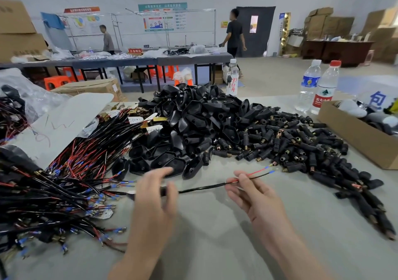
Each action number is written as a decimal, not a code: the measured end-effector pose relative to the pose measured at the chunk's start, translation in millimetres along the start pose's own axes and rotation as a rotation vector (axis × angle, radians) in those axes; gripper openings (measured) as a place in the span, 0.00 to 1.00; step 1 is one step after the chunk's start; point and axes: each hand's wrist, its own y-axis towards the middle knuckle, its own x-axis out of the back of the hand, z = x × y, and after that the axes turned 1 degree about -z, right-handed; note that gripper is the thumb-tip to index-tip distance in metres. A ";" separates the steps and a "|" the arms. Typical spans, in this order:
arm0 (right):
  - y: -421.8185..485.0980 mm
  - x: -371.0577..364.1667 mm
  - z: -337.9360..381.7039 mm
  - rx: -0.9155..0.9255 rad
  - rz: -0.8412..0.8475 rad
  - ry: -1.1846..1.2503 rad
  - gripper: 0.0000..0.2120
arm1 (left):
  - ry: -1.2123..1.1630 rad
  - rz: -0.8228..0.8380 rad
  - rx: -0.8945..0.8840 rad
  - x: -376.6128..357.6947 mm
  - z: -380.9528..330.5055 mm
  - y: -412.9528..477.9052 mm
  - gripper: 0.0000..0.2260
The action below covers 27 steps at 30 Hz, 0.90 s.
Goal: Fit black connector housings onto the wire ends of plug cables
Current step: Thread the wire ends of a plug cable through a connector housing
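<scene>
Pinching the plug cable (202,186) in my right hand (256,195), just before the housing pile (193,129); left hand (155,193) at its other end, grip too blurred to tell.

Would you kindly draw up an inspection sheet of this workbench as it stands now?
Surface: grey table, bare at the near edge.
Job's things: heap of large black housings; smaller brass-tipped connectors heaped to its right.
Clutter: three water bottles; open cardboard box at the right edge.
Hands: right hand pinches one cable where its red and black wires split; left hand is blurred at the cable's other end, grip unclear.
Cables: tangled pile of cables at left, with blue-sleeved terminals.
Surroundings: two people by a long table; orange stools; stacked cartons.
</scene>
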 end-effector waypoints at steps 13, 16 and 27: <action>-8.1 -3.8 -15.4 0.089 0.311 -0.537 0.09 | -0.424 0.472 0.145 -32.4 -4.3 -15.2 0.02; -11.8 -5.0 -13.2 0.135 0.293 -0.617 0.09 | -0.461 0.468 0.191 -35.2 -1.5 -15.9 0.08; 5.4 8.9 -15.3 0.322 0.045 -0.934 0.08 | -0.345 0.166 0.170 -29.3 5.7 -15.2 0.08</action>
